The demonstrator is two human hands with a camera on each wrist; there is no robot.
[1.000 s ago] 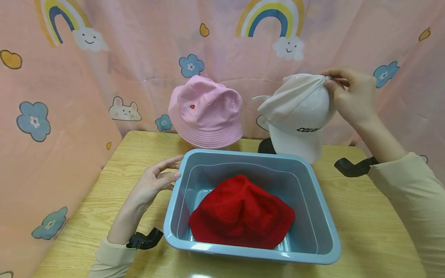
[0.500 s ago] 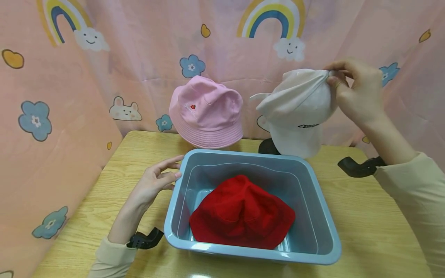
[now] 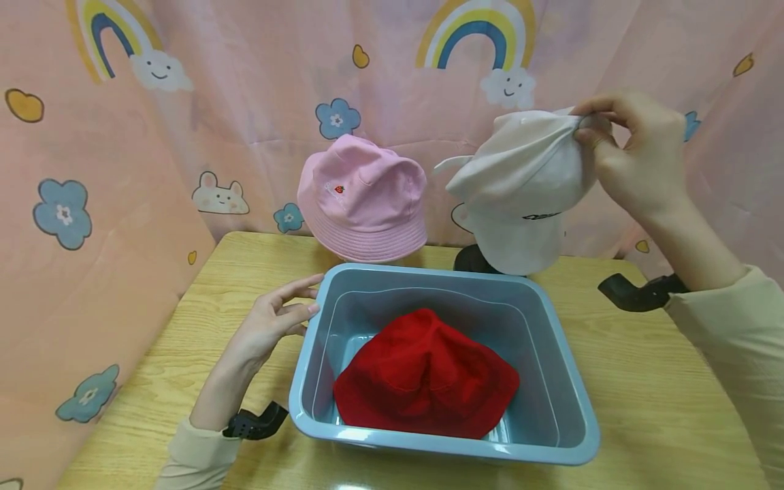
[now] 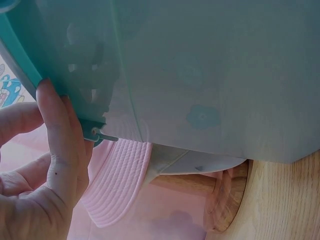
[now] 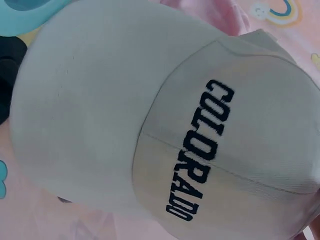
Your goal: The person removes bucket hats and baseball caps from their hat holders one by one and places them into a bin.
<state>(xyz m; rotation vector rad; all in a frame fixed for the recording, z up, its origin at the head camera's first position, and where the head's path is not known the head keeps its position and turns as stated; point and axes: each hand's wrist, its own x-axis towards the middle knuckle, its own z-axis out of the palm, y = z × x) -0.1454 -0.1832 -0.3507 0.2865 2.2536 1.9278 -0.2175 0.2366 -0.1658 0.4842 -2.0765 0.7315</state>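
Note:
My right hand (image 3: 643,153) pinches the crown of a white baseball cap (image 3: 520,170) and holds it up at the back right, brim hanging down. Dark letters reading COLORADO cross the front of the cap (image 5: 240,130) in the right wrist view. My left hand (image 3: 275,313) rests its fingertips on the outside of the left rim of a blue-grey plastic basin (image 3: 578,381); its fingers (image 4: 57,130) are fairly straight at the rim in the left wrist view. Inside the basin lies a red bucket hat (image 3: 429,378).
A pink bucket hat (image 3: 367,197) with a small strawberry sits raised behind the basin. Next to it a round black base (image 3: 471,260) shows below the cap. A patterned pink curtain (image 3: 257,82) hangs behind and left of the wooden table (image 3: 649,381).
My right hand has lifted the white baseball cap higher and its brim has come up from behind the basin rim. The left hand, the basin and both bucket hats stay put.

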